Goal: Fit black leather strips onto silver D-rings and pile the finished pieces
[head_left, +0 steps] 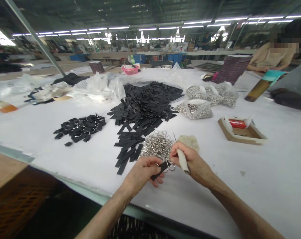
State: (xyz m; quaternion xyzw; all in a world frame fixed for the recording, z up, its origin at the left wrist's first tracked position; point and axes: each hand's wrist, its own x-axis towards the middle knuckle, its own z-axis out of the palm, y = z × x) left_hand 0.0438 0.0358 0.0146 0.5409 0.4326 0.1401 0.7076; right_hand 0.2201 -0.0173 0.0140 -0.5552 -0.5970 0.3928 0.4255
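Note:
My left hand (144,171) is closed on a black strap (159,169) with a metal ring at its tip. My right hand (189,161) pinches at that ring and also grips a small white-handled brush (182,160) whose thin tip points up. Both hands hover over the white table (66,156), just in front of a pile of loose metal rings (157,145). A big heap of black straps (143,109) lies behind the rings. To the left sits a smaller pile of straps fitted with rings (79,127).
Clear bags of metal rings (196,109) lie at the right back. A shallow cardboard tray (242,132) holds a red tube. A pale sponge-like lump (189,141) lies by my right hand. Another person (272,54) sits at the far right. Plastic bags (98,86) clutter the back left.

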